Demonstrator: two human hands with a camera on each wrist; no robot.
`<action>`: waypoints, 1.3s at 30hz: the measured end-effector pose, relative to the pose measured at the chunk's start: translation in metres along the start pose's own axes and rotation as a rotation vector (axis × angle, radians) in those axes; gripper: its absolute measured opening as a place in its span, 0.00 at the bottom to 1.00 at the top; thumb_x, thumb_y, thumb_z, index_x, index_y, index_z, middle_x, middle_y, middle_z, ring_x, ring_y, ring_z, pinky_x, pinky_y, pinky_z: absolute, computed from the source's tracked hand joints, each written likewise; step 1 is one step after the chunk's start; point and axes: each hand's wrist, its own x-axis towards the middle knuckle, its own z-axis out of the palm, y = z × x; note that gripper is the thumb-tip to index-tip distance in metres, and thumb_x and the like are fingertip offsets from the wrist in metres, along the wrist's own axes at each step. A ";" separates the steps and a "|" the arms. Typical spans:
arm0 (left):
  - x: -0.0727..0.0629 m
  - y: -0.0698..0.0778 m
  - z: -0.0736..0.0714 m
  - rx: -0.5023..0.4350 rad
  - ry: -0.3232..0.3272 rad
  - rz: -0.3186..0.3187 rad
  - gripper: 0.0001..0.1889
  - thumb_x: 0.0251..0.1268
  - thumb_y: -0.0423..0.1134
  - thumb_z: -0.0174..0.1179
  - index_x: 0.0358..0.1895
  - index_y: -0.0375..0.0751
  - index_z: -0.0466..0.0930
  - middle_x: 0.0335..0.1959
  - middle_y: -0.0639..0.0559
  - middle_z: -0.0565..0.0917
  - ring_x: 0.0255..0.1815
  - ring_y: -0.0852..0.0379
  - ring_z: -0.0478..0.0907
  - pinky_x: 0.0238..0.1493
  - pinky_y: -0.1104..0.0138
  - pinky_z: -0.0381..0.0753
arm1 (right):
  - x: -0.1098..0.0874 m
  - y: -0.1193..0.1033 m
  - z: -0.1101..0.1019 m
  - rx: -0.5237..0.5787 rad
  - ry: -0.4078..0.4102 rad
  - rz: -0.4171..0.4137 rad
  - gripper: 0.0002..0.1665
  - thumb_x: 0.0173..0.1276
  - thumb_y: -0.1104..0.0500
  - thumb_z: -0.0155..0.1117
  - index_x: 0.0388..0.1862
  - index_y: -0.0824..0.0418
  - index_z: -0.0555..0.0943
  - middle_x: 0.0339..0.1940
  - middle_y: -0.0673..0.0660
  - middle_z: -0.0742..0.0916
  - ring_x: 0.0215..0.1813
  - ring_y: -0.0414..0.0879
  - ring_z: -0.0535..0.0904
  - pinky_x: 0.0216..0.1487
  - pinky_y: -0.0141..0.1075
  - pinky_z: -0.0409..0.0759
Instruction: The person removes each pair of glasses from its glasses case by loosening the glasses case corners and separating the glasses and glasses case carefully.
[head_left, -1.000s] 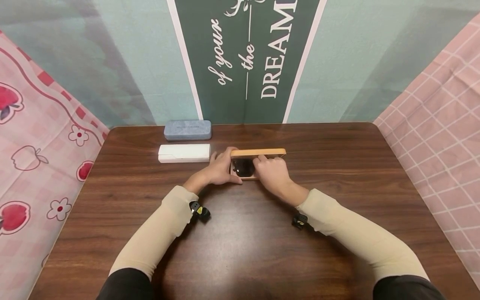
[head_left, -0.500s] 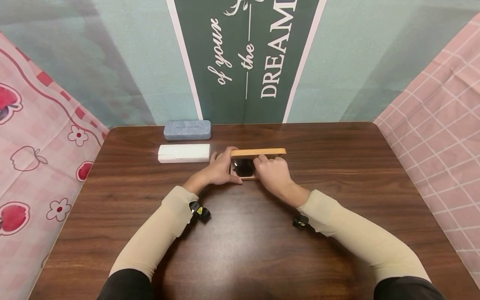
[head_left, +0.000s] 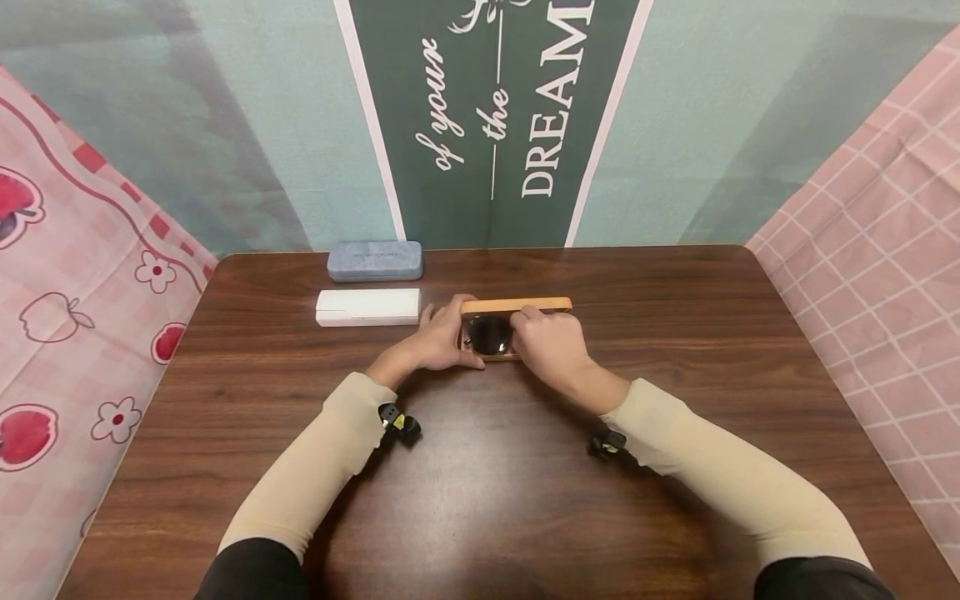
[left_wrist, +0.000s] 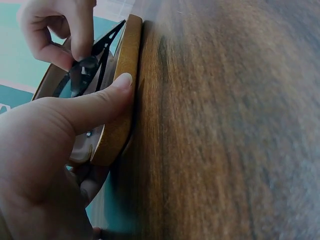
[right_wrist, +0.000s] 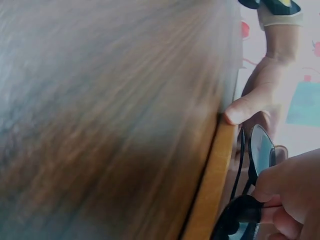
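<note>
An orange-brown glasses case [head_left: 517, 304] lies with its lid up near the middle of the table. My left hand [head_left: 438, 337] holds its left end, the thumb [left_wrist: 107, 102] along the front wall and the other fingers round the far side. Inside the case is a pair of dark sunglasses [head_left: 489, 335], one round lens facing up. My right hand [head_left: 553, 346] pinches the sunglasses around the middle of the frame, as the left wrist view shows. In the right wrist view the sunglasses [right_wrist: 261, 145] stand tilted above the case's front wall [right_wrist: 215, 185]. The right end of the case is partly hidden behind my right hand.
To the left of the open case lies a white glasses case [head_left: 367, 307], close to my left fingers. A blue glasses case [head_left: 375, 261] is behind it, by the table's back edge. Cloth hangings [head_left: 675, 108] border the wooden table [head_left: 495, 483] at the back and sides.
My right hand has shifted slightly to the right, and the sunglasses have tilted so that more of the lens shows. My left hand and the case stay put.
</note>
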 end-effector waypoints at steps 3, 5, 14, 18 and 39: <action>0.000 -0.001 0.001 -0.004 0.002 0.003 0.56 0.48 0.47 0.81 0.74 0.38 0.51 0.70 0.39 0.72 0.74 0.40 0.64 0.77 0.40 0.36 | 0.000 0.001 -0.005 0.041 -0.035 0.029 0.05 0.56 0.67 0.67 0.24 0.61 0.80 0.23 0.53 0.81 0.16 0.46 0.75 0.13 0.43 0.72; 0.000 -0.001 0.001 -0.008 0.003 0.005 0.55 0.49 0.47 0.81 0.74 0.38 0.51 0.70 0.40 0.72 0.73 0.40 0.64 0.76 0.40 0.36 | 0.001 0.001 -0.009 0.064 -0.053 0.042 0.04 0.55 0.67 0.67 0.24 0.60 0.80 0.24 0.53 0.81 0.16 0.45 0.75 0.13 0.44 0.72; 0.000 -0.001 0.000 -0.010 -0.003 0.004 0.55 0.49 0.46 0.81 0.74 0.39 0.51 0.70 0.40 0.73 0.73 0.40 0.64 0.77 0.41 0.36 | 0.002 0.001 -0.027 0.169 -0.181 0.137 0.04 0.57 0.65 0.66 0.26 0.57 0.82 0.24 0.51 0.81 0.20 0.46 0.77 0.17 0.44 0.74; 0.000 0.001 -0.001 -0.010 -0.005 -0.004 0.55 0.48 0.46 0.81 0.74 0.40 0.51 0.70 0.41 0.73 0.73 0.41 0.64 0.77 0.42 0.36 | 0.002 0.000 -0.034 0.191 -0.222 0.163 0.05 0.57 0.64 0.66 0.25 0.55 0.81 0.24 0.49 0.81 0.21 0.46 0.76 0.18 0.45 0.74; 0.002 0.002 0.000 0.030 -0.005 -0.022 0.53 0.50 0.42 0.79 0.75 0.38 0.51 0.73 0.39 0.69 0.73 0.39 0.65 0.77 0.41 0.35 | -0.015 -0.013 -0.060 0.256 -0.374 0.091 0.16 0.55 0.63 0.67 0.16 0.49 0.70 0.18 0.44 0.73 0.20 0.42 0.70 0.18 0.45 0.72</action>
